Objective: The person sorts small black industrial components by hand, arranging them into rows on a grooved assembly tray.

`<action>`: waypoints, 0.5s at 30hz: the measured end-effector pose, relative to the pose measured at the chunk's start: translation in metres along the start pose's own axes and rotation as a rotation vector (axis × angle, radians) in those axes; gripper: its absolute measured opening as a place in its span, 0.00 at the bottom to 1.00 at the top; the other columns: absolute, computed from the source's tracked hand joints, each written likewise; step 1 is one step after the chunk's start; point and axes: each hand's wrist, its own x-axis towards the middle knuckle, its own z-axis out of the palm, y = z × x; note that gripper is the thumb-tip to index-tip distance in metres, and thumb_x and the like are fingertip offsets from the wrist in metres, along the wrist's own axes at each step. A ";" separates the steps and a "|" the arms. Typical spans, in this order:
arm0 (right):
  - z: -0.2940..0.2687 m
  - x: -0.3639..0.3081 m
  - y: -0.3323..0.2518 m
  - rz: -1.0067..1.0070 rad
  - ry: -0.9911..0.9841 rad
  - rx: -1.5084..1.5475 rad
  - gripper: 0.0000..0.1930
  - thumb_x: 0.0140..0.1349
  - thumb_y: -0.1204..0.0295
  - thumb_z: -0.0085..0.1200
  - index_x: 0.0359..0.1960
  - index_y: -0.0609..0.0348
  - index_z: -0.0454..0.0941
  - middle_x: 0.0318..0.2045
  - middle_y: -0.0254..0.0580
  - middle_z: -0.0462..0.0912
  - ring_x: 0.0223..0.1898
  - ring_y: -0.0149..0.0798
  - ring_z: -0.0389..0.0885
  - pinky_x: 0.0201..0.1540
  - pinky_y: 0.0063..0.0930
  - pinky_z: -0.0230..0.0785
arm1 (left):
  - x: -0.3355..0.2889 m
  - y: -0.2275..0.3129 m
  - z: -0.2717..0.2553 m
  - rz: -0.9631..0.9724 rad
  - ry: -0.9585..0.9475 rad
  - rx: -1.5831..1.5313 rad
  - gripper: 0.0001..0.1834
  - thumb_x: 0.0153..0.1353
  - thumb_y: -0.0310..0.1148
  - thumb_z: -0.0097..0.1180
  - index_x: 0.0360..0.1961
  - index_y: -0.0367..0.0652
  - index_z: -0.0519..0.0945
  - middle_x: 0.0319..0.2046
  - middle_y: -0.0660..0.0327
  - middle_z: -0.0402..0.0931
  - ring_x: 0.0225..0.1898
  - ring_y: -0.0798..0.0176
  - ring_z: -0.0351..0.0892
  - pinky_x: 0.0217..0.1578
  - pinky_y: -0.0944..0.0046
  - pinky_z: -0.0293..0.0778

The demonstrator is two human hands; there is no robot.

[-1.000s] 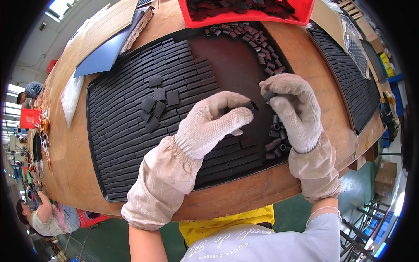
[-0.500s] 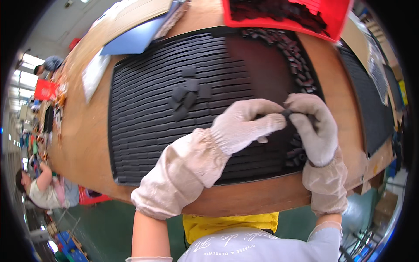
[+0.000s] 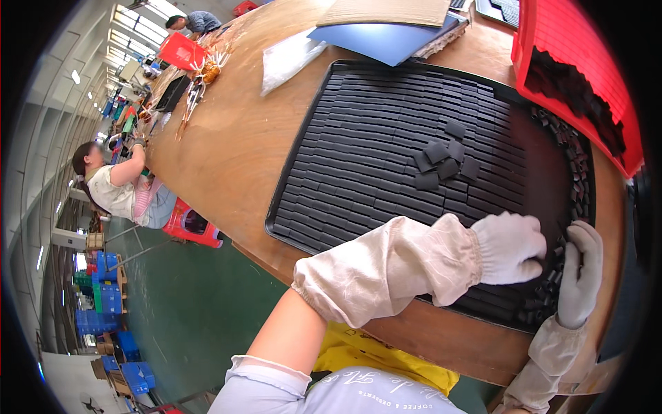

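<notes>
Loose black tubes (image 3: pixel 578 165) line the tray's far R edge, running fwd of my R hand (image 3: pixel 580 276) and back down just left of it. R thumb & fingers are upright and loosely bent beside the tubes; can't tell if they pinch one. My L hand (image 3: pixel 512 248) is over the near R part of the tray, fingers curled in, contents hidden. I'd judge the step as picking up loose tubes; next move prob. calls for a light fingertip pinch w/o nudging the rows.

Black rows (image 3: pixel 358 159) lie fwd & left of L hand, w/ a few flat black squares (image 3: pixel 448 169) on top. Tray (image 3: pixel 271 221) sits on the worktop (image 3: pixel 221 152); red bin (image 3: pixel 531 48) is fwd of R hand.

Vs. 0.5 s ago: fingertips met on a dark piece then; hands are apart now, & the view's swung left.
</notes>
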 end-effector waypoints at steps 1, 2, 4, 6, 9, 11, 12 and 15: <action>-0.001 0.003 0.001 -0.150 -0.059 -0.296 0.12 0.57 0.84 0.53 0.43 0.60 0.77 0.50 0.45 0.77 0.54 0.49 0.76 0.60 0.39 0.65 | -0.001 -0.001 0.005 0.019 -0.022 0.076 0.11 0.56 0.43 0.60 0.34 0.48 0.83 0.35 0.55 0.77 0.37 0.45 0.81 0.38 0.49 0.79; 0.004 0.001 0.003 -0.204 -0.076 -0.451 0.14 0.54 0.82 0.58 0.43 0.57 0.78 0.50 0.42 0.77 0.57 0.53 0.73 0.63 0.44 0.62 | -0.002 -0.005 0.013 0.046 -0.059 0.190 0.12 0.55 0.43 0.62 0.31 0.46 0.83 0.34 0.57 0.77 0.37 0.48 0.81 0.36 0.51 0.79; 0.011 0.001 0.003 -0.203 -0.103 -0.471 0.15 0.53 0.82 0.58 0.43 0.57 0.78 0.49 0.42 0.77 0.58 0.53 0.72 0.63 0.45 0.61 | -0.006 -0.003 0.014 0.071 -0.071 0.300 0.13 0.55 0.44 0.62 0.29 0.45 0.83 0.33 0.57 0.76 0.37 0.50 0.81 0.35 0.53 0.79; 0.012 0.001 0.004 -0.197 -0.134 -0.501 0.15 0.52 0.82 0.59 0.43 0.56 0.78 0.49 0.41 0.78 0.59 0.53 0.70 0.64 0.45 0.60 | -0.008 -0.001 0.012 0.119 -0.070 0.395 0.15 0.55 0.45 0.61 0.25 0.44 0.83 0.32 0.58 0.76 0.37 0.54 0.81 0.34 0.56 0.79; 0.011 -0.001 0.008 -0.174 -0.191 -0.480 0.16 0.50 0.81 0.60 0.42 0.56 0.77 0.48 0.41 0.78 0.60 0.53 0.69 0.64 0.47 0.60 | -0.004 0.004 0.006 0.090 -0.131 0.367 0.15 0.55 0.45 0.61 0.25 0.43 0.84 0.32 0.57 0.76 0.36 0.55 0.81 0.33 0.56 0.79; 0.013 -0.001 0.009 -0.155 -0.197 -0.478 0.16 0.49 0.81 0.60 0.42 0.57 0.77 0.47 0.41 0.78 0.59 0.54 0.70 0.64 0.47 0.60 | -0.004 0.002 0.006 0.089 -0.138 0.356 0.15 0.54 0.45 0.61 0.26 0.43 0.84 0.32 0.56 0.75 0.36 0.54 0.81 0.33 0.55 0.78; 0.013 -0.001 0.008 -0.158 -0.195 -0.473 0.16 0.49 0.81 0.60 0.42 0.57 0.77 0.47 0.41 0.78 0.59 0.54 0.70 0.64 0.47 0.60 | -0.004 0.003 0.005 0.092 -0.149 0.348 0.15 0.54 0.45 0.61 0.26 0.43 0.84 0.32 0.56 0.75 0.36 0.54 0.81 0.33 0.55 0.78; 0.012 0.001 0.005 -0.177 -0.197 -0.444 0.16 0.48 0.82 0.60 0.41 0.57 0.78 0.46 0.41 0.79 0.58 0.55 0.70 0.64 0.47 0.59 | -0.005 0.002 0.005 0.081 -0.109 0.353 0.14 0.54 0.44 0.61 0.25 0.44 0.84 0.32 0.55 0.75 0.36 0.53 0.80 0.32 0.54 0.78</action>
